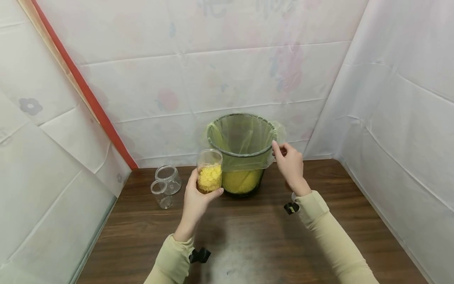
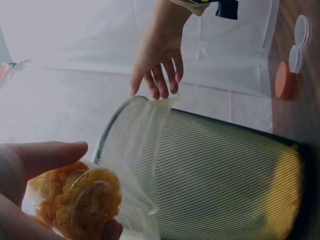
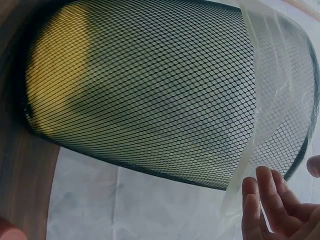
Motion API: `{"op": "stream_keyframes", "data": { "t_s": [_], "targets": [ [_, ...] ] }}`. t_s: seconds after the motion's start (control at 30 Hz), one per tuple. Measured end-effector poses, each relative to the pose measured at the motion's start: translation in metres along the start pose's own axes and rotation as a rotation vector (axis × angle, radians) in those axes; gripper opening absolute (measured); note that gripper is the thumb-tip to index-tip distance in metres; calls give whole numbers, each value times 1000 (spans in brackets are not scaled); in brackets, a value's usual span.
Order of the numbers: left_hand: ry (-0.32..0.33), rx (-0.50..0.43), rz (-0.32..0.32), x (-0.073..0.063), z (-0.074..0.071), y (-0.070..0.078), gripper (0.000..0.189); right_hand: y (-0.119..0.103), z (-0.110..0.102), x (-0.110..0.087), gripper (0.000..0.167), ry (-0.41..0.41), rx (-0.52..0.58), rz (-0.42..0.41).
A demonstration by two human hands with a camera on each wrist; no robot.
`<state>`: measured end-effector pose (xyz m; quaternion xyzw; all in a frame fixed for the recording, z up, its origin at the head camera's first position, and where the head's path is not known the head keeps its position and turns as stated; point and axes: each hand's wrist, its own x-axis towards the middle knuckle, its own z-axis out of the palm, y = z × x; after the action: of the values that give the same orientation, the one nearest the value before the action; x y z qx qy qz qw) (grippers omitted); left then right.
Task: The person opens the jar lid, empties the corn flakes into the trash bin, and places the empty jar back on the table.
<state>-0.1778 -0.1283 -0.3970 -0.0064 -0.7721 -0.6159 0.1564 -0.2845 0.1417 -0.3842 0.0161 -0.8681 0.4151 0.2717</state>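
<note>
My left hand (image 1: 198, 199) grips a clear jar (image 1: 209, 157) filled with small yellow pieces (image 1: 210, 176), fingers round one side and thumb on the other. The jar stands just in front of the left part of a dark mesh waste bin (image 1: 244, 183). A thin see-through bag (image 1: 248, 162) lines the bin and folds over its rim. Yellow shows low inside the mesh (image 3: 55, 70). At the bin's right rim is my right hand (image 1: 290, 163). Its fairly straight fingers (image 3: 267, 190) are at the bag outside, the thumb apart from them near the rim.
Two clear empty-looking jars, a wider one (image 1: 168, 179) and a narrower one (image 1: 162, 195), stand left of the bin on the wooden table (image 1: 248, 244). Pale round lids (image 2: 302, 32) and a reddish round thing (image 2: 284, 81) show in the left wrist view. White sheets (image 1: 213, 86) surround the table.
</note>
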Motion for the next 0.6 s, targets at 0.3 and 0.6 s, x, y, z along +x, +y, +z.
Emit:
{"op": "stream_keyframes", "data": {
  "t_s": [0.3, 0.6],
  "targets": [
    [-44, 156, 38, 19, -5, 16, 92, -8, 5, 11, 53, -75, 68, 144],
    [-72, 211, 51, 29, -6, 27, 91, -7, 9, 15, 44, -82, 233, 174]
  ]
}}
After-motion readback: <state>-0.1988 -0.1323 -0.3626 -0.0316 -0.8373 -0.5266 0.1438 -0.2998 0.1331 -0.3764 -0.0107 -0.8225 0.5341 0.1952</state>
